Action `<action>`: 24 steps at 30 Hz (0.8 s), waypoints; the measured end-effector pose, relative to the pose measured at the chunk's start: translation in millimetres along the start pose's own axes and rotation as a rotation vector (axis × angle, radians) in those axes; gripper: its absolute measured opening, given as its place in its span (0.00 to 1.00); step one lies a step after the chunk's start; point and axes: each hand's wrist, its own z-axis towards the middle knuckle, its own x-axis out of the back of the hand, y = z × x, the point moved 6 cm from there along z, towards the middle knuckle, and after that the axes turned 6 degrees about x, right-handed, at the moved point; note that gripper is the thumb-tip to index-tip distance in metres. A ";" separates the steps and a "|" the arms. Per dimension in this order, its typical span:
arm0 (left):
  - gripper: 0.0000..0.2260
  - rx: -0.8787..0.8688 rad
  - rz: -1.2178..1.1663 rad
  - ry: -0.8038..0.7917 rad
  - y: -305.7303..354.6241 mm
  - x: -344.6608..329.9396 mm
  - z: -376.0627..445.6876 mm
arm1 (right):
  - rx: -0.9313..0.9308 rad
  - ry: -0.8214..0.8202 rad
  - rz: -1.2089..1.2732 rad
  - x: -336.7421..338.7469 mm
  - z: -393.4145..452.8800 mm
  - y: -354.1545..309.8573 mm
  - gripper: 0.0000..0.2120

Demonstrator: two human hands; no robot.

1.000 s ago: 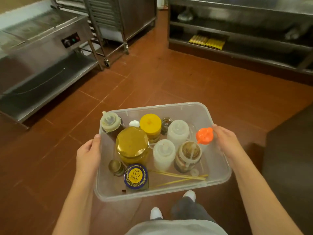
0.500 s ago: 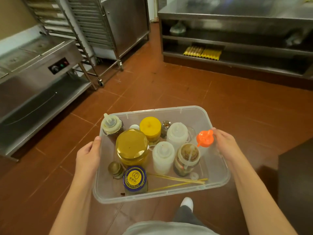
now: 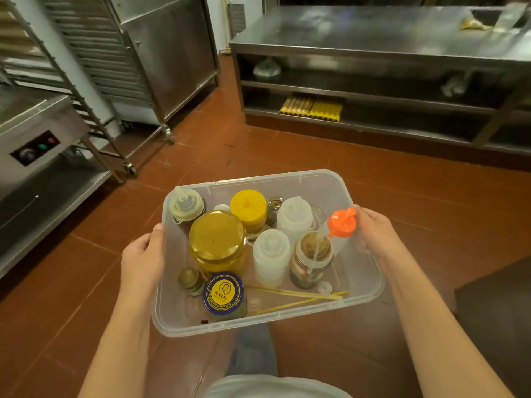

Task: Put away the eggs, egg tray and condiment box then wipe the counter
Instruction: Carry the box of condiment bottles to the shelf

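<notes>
Head view shows the box (image 3: 359, 271), a clear plastic tub, carried in mid-air over the red tile floor (image 3: 316, 159), held level at waist height and well apart from any surface. The left hand (image 3: 142, 259) grips the left rim with its thumb hooked over the edge, and the right hand (image 3: 373, 231) holds the right rim the same way, so each grip is closed on the box wall rather than under its base. The main risk, by judgement, is a tip or slip: the thin walls may flex under the load, and a tilt would send the tall bottles toppling. The orange-capped bottle (image 3: 342, 224) already leans against the right wall beside the right hand, so it looks the likeliest to fall out. The big gold-lidded jar (image 3: 218, 239) and the blue-lidded jar (image 3: 224, 293) look like glass and could break on the tiles. The sticks (image 3: 298, 295) lie loose on the bottom and would slide first. Two white squeeze bottles (image 3: 273, 254), a yellow-lidded jar (image 3: 248, 208) and a brown jar (image 3: 311, 258) stand upright and close together near the middle. Ahead stands a steel desk (image 3: 373, 35) with open shelves below, where yellow trays (image 3: 311, 106) sit; a clumsy set-down there could knock the box against a shelf edge.
</notes>
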 end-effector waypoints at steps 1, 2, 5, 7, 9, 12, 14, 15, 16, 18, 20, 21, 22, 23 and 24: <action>0.26 -0.005 -0.008 -0.022 5.7 -13.9 16.2 | 0.005 0.007 -0.014 -1.0 14.7 -3.7 0.18; 0.24 -0.013 -0.013 -0.043 12.4 -28.1 32.7 | 0.012 0.016 -0.023 -2.0 28.8 -7.5 0.18; 0.24 -0.044 -0.029 -0.116 36.9 -70.9 88.8 | 0.026 0.068 -0.027 -5.3 69.3 -17.1 0.16; 0.27 -0.058 -0.011 -0.159 53.9 -98.7 127.2 | 0.032 0.134 -0.015 -4.4 93.4 -21.3 0.19; 0.27 -0.088 -0.009 -0.220 75.6 -127.0 161.0 | 0.029 0.197 -0.005 -1.8 113.4 -25.3 0.22; 0.23 -0.161 0.016 -0.297 110.6 -167.5 200.3 | 0.013 0.277 0.030 3.4 137.0 -27.6 0.22; 0.28 -0.186 0.029 -0.337 129.1 -193.8 221.3 | -0.007 0.325 0.048 9.5 149.7 -28.0 0.21; 0.29 -0.188 0.030 -0.355 136.7 -207.6 230.5 | -0.019 0.347 0.059 13.6 156.5 -28.9 0.19; 0.30 -0.188 0.025 -0.371 143.7 -221.8 238.7 | -0.030 0.369 0.069 18.5 164.1 -30.0 0.18; 0.31 -0.183 0.014 -0.397 156.4 -248.8 250.9 | -0.050 0.397 0.097 27.3 181.4 -30.7 0.14; 0.29 -0.183 0.012 -0.422 170.0 -276.4 259.5 | -0.059 0.403 0.115 36.4 201.9 -28.9 0.14; 0.28 -0.186 0.016 -0.434 177.2 -291.0 262.7 | -0.055 0.411 0.116 42.1 214.2 -27.1 0.15; 0.26 -0.195 0.024 -0.441 184.3 -305.3 265.9 | -0.052 0.417 0.113 47.3 227.2 -26.6 0.18; 0.24 -0.203 0.032 -0.445 191.7 -319.2 269.9 | -0.051 0.420 0.115 51.8 241.8 -26.1 0.20; 0.23 -0.209 0.041 -0.447 199.0 -333.3 274.5 | -0.050 0.425 0.122 56.4 257.4 -25.7 0.22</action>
